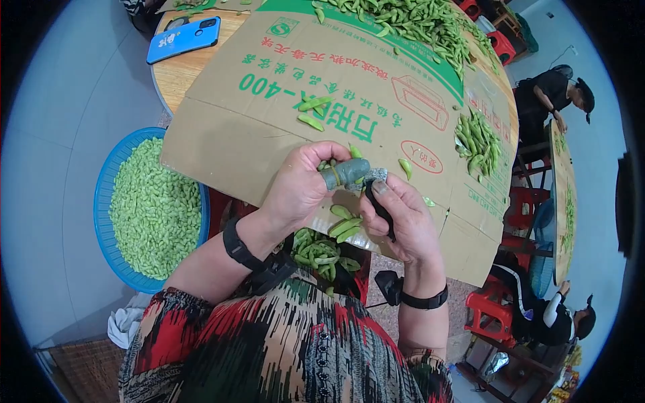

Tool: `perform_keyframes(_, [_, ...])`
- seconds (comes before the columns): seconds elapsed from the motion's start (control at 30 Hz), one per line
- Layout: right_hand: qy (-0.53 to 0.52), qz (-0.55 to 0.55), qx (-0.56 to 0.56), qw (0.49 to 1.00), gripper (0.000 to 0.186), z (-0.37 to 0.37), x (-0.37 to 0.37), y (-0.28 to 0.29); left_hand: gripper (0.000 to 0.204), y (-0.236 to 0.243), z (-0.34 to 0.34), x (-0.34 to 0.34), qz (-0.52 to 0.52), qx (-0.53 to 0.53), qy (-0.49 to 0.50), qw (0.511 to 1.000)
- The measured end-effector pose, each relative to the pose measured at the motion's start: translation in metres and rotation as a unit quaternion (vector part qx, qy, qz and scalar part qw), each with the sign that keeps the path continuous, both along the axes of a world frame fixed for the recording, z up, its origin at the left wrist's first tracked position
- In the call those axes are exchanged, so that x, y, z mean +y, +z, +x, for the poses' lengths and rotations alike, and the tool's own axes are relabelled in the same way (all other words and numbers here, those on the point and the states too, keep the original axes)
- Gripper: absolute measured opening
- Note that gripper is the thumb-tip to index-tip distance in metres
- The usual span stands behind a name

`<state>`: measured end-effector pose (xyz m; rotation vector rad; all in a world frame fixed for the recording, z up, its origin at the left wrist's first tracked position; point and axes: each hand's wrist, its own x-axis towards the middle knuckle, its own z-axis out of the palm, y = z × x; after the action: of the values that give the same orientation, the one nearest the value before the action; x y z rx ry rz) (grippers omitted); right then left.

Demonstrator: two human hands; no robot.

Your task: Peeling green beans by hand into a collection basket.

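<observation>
My left hand (302,185) holds a few green bean pods (354,152); its thumb wears a grey-green taped cover (346,172). My right hand (403,218) grips a small black-handled cutter (379,208) right against the left thumb, over the near edge of a flattened cardboard sheet (269,127). Loose pods (314,112) lie on the cardboard just beyond my hands. A pile of trimmed pods (322,252) sits in a red container under my hands.
A blue basket (104,201) of pale green pods stands on the floor at left. Large heaps of pods (410,23) and a smaller one (478,141) lie on the cardboard. A blue phone (183,38) rests on the wooden table. Two other people (554,97) (544,316) work at right.
</observation>
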<state>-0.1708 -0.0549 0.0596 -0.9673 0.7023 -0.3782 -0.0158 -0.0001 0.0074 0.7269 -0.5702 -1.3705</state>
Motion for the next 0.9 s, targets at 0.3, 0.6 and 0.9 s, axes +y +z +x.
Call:
perform_keyframes(0.3, [0.022,0.120,-0.057,0.991,0.016,-0.008,0.000,-0.011,0.010,-0.008,0.009,0.003,-0.025,0.103,-0.126,0.986])
perform_keyframes(0.6, [-0.042,-0.362,0.186,0.912,0.014,-0.004,0.005,-0.022,0.012,0.004,-0.002,0.002,0.019,-0.226,-0.012,0.974])
perform_keyframes(0.9, [-0.039,0.049,0.000,0.998,0.013,-0.010,-0.003,-0.014,0.019,0.005,0.010,0.002,0.021,0.013,-0.153,0.988])
